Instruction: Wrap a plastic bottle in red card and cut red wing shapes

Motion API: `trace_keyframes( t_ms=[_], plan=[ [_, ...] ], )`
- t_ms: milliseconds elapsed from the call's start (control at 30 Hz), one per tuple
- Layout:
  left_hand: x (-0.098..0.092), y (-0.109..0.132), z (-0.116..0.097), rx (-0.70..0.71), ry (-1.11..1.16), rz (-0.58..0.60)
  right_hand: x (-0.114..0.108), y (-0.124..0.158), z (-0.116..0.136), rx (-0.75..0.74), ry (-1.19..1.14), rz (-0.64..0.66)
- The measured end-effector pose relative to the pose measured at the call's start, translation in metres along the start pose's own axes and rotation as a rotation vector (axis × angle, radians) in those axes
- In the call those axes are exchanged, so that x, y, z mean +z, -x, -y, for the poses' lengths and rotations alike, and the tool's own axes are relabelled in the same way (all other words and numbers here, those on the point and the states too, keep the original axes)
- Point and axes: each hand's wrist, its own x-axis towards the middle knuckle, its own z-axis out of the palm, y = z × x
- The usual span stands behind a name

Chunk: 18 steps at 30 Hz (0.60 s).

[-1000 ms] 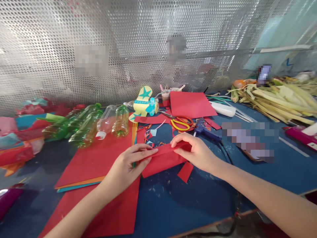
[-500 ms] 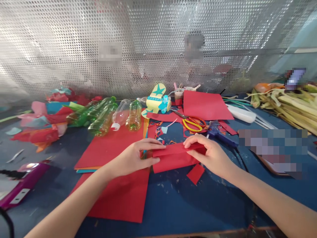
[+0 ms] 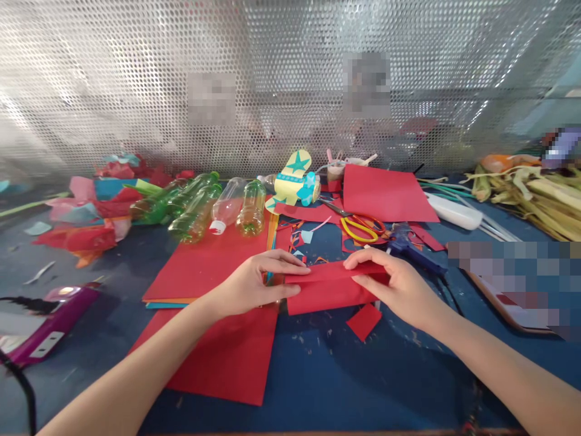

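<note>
A folded red paper piece [image 3: 330,289] lies on the blue tabletop [image 3: 345,375] in front of me. My left hand [image 3: 254,283] pinches its left end between thumb and fingers. Gripping the right end is my right hand [image 3: 396,286], fingers curled over the top fold. A small red paper scrap [image 3: 364,321] lies just below the piece. Under my left wrist lies a large red paper sheet [image 3: 227,357].
Several plastic bottles [image 3: 200,209] lie at the back left beside crumpled coloured paper [image 3: 86,212]. A paper airplane model [image 3: 293,181], yellow-handled scissors [image 3: 358,227], a blue glue gun [image 3: 411,248], another red sheet [image 3: 385,194] and a pile of leaf strips [image 3: 535,194] sit behind. A perforated metal screen [image 3: 272,79] backs the table.
The view has shifted left, so everything sits further right in frame. Both hands keep their hold on the folded red piece, pressing along its top fold.
</note>
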Motion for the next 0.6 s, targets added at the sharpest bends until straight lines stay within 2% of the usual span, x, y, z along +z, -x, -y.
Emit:
trace_keyframes(
  t_ms=[133, 367, 467, 600],
  plan=[
    [0.001, 0.002, 0.002, 0.066, -0.061, 0.007, 0.000, -0.002, -0.003, 0.012, -0.031, -0.004],
    [0.002, 0.005, 0.010, 0.262, -0.326, 0.000, -0.003, -0.007, -0.012, -0.073, -0.194, 0.015],
    [0.001, 0.003, 0.012, 0.272, -0.350, -0.019, -0.009, -0.009, -0.014, -0.108, -0.200, 0.057],
    [0.001, 0.001, 0.015, 0.200, -0.315, -0.028, -0.016, -0.010, -0.013, -0.206, -0.020, -0.011]
  ],
)
